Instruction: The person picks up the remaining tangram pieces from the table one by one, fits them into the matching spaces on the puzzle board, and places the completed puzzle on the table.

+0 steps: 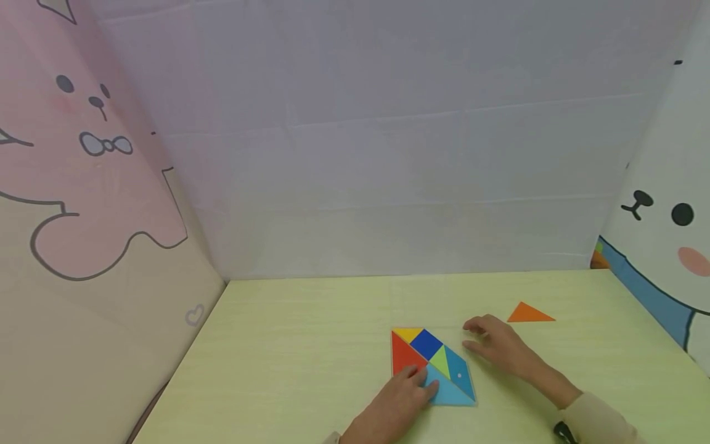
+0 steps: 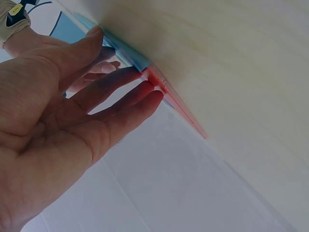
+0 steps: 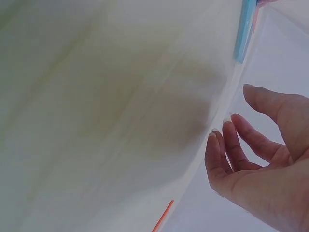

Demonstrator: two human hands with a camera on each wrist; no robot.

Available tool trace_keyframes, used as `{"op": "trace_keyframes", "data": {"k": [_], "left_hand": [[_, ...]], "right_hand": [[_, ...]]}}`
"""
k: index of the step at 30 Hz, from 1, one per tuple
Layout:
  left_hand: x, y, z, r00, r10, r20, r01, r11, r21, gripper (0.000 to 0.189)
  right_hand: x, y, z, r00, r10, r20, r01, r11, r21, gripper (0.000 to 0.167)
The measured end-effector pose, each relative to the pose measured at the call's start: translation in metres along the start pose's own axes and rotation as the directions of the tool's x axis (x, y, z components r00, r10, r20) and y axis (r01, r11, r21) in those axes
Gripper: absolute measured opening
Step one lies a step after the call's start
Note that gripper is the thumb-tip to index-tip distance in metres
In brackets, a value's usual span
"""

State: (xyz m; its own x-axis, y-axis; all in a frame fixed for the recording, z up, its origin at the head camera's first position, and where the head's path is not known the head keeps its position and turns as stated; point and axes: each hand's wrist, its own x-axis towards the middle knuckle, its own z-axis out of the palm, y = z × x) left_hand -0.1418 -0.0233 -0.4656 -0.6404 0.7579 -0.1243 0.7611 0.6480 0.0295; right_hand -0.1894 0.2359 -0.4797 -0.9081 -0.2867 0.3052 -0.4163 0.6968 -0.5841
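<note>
Flat tangram pieces lie fitted together on the table: a red triangle [image 1: 405, 354], a yellow triangle [image 1: 407, 333], a dark blue square [image 1: 426, 344], a green triangle [image 1: 440, 362], a blue parallelogram [image 1: 458, 372] and a light blue triangle [image 1: 450, 394]. My left hand [image 1: 396, 398] rests its fingertips on the red and light blue triangles' near side. Relaxed and holding nothing, my right hand [image 1: 501, 348] hovers right of these pieces. An orange triangle [image 1: 529, 313] lies apart, just beyond that hand. In the right wrist view, only the orange triangle's thin edge [image 3: 163, 215] shows.
The pale yellow table [image 1: 266, 357] meets a whitish cloth wall [image 1: 388, 185] at the back. Printed cloths with cartoon animals hang at the left [image 1: 111, 203] and right [image 1: 660, 154]. A dark band [image 1: 564, 431] shows near the right sleeve.
</note>
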Motion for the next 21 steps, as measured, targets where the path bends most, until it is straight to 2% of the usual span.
{"op": "trace_keyframes", "data": {"k": [10, 21], "left_hand": [[-0.001, 0.000, -0.001, 1.000, -0.003, 0.012, 0.003, 1.000, -0.019, 0.058], [-0.001, 0.001, -0.002, 1.000, -0.005, -0.007, 0.005, 1.000, -0.010, 0.054]], "right_hand": [[-0.003, 0.016, -0.012, 1.000, 0.007, -0.005, -0.007, 0.997, -0.074, 0.024], [-0.003, 0.032, -0.026, 1.000, 0.006, -0.025, -0.010, 0.991, -0.133, 0.026]]}}
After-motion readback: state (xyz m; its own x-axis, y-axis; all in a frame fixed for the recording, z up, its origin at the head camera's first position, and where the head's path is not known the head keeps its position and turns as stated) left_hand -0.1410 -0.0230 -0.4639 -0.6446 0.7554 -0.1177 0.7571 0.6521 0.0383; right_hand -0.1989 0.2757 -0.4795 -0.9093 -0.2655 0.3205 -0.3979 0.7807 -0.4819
